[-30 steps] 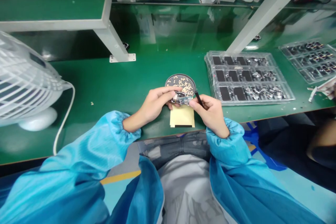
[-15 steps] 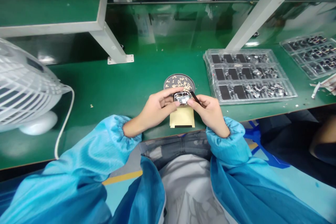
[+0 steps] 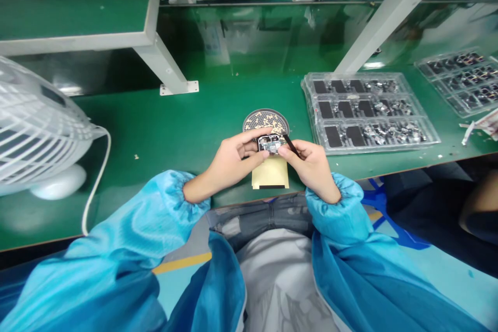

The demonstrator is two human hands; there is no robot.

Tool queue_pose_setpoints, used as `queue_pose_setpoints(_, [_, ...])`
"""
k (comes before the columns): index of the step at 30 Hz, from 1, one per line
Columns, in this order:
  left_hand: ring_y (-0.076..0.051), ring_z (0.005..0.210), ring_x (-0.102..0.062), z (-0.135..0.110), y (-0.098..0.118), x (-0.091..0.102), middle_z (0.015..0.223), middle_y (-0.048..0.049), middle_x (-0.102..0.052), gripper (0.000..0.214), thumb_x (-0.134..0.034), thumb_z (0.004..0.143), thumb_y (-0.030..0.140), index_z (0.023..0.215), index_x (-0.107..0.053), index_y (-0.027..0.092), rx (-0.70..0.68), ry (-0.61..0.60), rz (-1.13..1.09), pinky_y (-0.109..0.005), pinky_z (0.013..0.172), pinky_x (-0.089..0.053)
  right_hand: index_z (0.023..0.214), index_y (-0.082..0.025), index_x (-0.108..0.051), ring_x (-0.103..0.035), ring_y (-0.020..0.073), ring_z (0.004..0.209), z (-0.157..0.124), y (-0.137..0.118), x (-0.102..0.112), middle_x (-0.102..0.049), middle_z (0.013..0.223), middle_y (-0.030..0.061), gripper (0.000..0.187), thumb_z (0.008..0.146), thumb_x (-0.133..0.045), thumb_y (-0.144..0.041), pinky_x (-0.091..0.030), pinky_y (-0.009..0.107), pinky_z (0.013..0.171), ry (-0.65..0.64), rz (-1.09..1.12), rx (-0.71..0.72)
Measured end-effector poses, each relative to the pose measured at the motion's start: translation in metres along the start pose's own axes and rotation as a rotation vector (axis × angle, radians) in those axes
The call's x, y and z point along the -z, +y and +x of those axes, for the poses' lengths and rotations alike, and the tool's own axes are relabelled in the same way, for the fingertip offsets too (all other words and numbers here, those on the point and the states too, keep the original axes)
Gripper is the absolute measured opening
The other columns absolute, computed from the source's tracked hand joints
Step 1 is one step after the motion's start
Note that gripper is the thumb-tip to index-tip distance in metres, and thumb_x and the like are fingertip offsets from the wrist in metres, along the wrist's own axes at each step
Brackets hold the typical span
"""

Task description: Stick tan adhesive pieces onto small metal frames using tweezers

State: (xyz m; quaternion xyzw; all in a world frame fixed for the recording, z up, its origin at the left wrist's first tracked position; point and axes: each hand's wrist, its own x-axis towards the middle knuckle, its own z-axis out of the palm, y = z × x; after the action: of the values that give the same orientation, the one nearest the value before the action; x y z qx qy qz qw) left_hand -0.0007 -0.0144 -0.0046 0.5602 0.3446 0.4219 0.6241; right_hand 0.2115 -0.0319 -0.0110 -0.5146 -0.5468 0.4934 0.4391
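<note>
In the head view, the small device (image 3: 269, 141) sits mid-frame, its inner parts bare; the left hand (image 3: 229, 161) spans it, forefinger along the far edge and thumb at the near corner; the right hand (image 3: 313, 163) has its thumb at the other near corner, fingers curled round a slim black stick (image 3: 290, 144); just beyond lies a round dish (image 3: 265, 110) of pale bits, and below, a yellow pad (image 3: 270, 175); I'd judge this piece partway, its insides not yet covered; plenty of bits remain; which parts in the clear tray (image 3: 383, 148), right of centre, are finished, I can't tell.
</note>
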Motion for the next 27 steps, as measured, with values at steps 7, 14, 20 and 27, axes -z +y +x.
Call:
queue_pose_setpoints(7, [-0.025, 0.109, -0.077, -0.0019, 0.0, -0.0017, 0.137, -0.0163, -0.072, 0.056, -0.085, 0.087, 0.029, 0.139, -0.07, 0.015, -0.044, 0.025, 0.146, -0.032, 0.091, -0.065, 0.085, -0.016, -0.078, -0.063, 0.0142, 0.07, 0.0001, 0.0001, -0.0001, -0.075, 0.079, 0.0037, 0.037, 0.086, -0.08, -0.053, -0.048, 0.026, 0.064, -0.022, 0.016, -0.001])
queue_pose_setpoints(14, [-0.022, 0.109, -0.075, -0.002, -0.0037, -0.0006, 0.141, -0.0143, -0.07, 0.051, -0.081, 0.09, 0.03, 0.139, -0.072, 0.02, -0.189, 0.03, 0.349, -0.029, 0.087, -0.065, 0.083, -0.016, -0.077, -0.059, 0.014, 0.068, 0.0001, -0.0016, 0.0008, -0.073, 0.076, 0.0032, 0.041, 0.083, -0.081, -0.058, -0.047, 0.026, 0.062, -0.032, 0.057, -0.014])
queue_pose_setpoints(20, [-0.022, 0.109, -0.076, -0.0034, -0.0018, -0.0014, 0.139, -0.0125, -0.072, 0.045, -0.078, 0.095, 0.033, 0.138, -0.074, 0.02, -0.246, 0.061, 0.489, -0.027, 0.088, -0.065, 0.084, -0.016, -0.078, -0.062, 0.0146, 0.069, -0.0002, -0.0019, -0.0007, -0.074, 0.078, 0.0036, 0.039, 0.081, -0.084, -0.054, -0.049, 0.026, 0.063, -0.034, 0.067, -0.026])
queue_pose_setpoints(27, [-0.023, 0.118, -0.074, -0.0042, 0.0038, -0.0008, 0.14, -0.0124, -0.072, 0.045, -0.078, 0.095, 0.027, 0.139, -0.073, 0.02, -0.346, 0.05, 0.603, -0.026, 0.087, -0.065, 0.082, -0.016, -0.077, -0.062, 0.0149, 0.07, 0.0001, -0.0043, -0.0009, -0.074, 0.078, 0.0036, 0.04, 0.082, -0.082, -0.056, -0.05, 0.027, 0.064, -0.03, 0.054, -0.016])
